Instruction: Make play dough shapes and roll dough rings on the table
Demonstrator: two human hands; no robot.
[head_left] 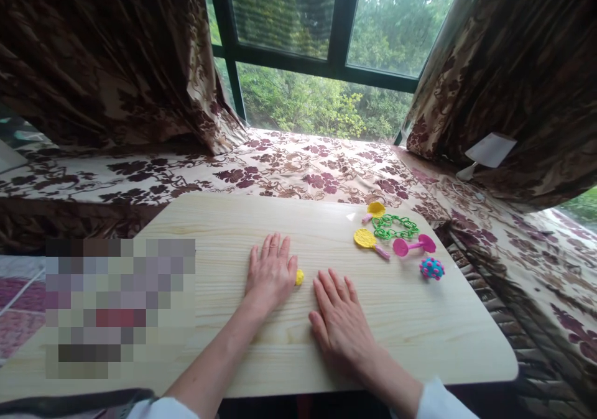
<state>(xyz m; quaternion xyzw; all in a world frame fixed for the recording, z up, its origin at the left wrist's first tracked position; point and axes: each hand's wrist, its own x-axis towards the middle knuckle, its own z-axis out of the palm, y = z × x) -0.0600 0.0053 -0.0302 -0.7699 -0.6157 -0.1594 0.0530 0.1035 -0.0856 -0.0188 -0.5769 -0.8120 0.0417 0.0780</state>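
My left hand (272, 270) lies flat on the wooden table, palm down with its fingers stretched out. A small yellow lump (299, 277), like modelling clay, shows at the edge of its thumb; whether more of it is under the palm is hidden. To the right, my right hand (342, 319) rests palm down on the tabletop, fingers a little spread and apart from the yellow lump. Nothing shows in its fingers.
At the table's (224, 220) right lie two yellow paddle shapes with pink handles (364, 239), a green chain (395, 227), a pink dumbbell shape (414, 245) and a blue ball with pink dots (431, 268). A blurred patch covers the left. A lamp (489, 150) stands behind.
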